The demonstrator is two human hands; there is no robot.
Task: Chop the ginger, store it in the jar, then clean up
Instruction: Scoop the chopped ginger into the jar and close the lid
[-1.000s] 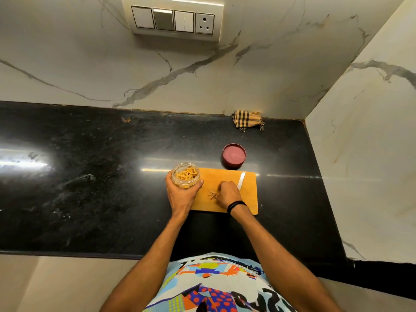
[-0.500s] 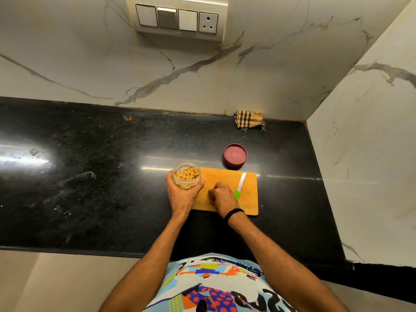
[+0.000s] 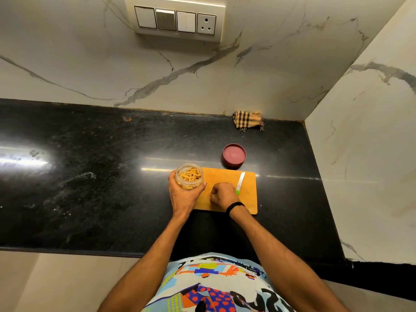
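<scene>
While the left hand (image 3: pixel 182 197) wraps round the open jar (image 3: pixel 189 176) at the cutting board's (image 3: pixel 247 199) left edge, most of the ginger (image 3: pixel 190 174) is already inside it as pale orange strips. The right hand (image 3: pixel 222 195) sits low on the board with its fingers bunched tight, and by the look of it they're pinching a stray strip (image 3: pixel 211 195) at the tips. This is the tidy-up end of the filling, I'd say.

To do it well, bring the jar's mouth in close beside the pinch so nothing drops on the dark surface (image 3: pixel 112 176). Lift the bits straight over the rim and let go only once the fingertips are above the opening. Sweep the board's bare face for leftovers too.

The green-handled knife (image 3: pixel 240 182) lies just beside that right hand, blade pointing away, so mind the wrist. The red lid (image 3: pixel 234 155) waits just behind the board. The checked cloth (image 3: pixel 247 120) is against the wall, ready for wiping.
</scene>
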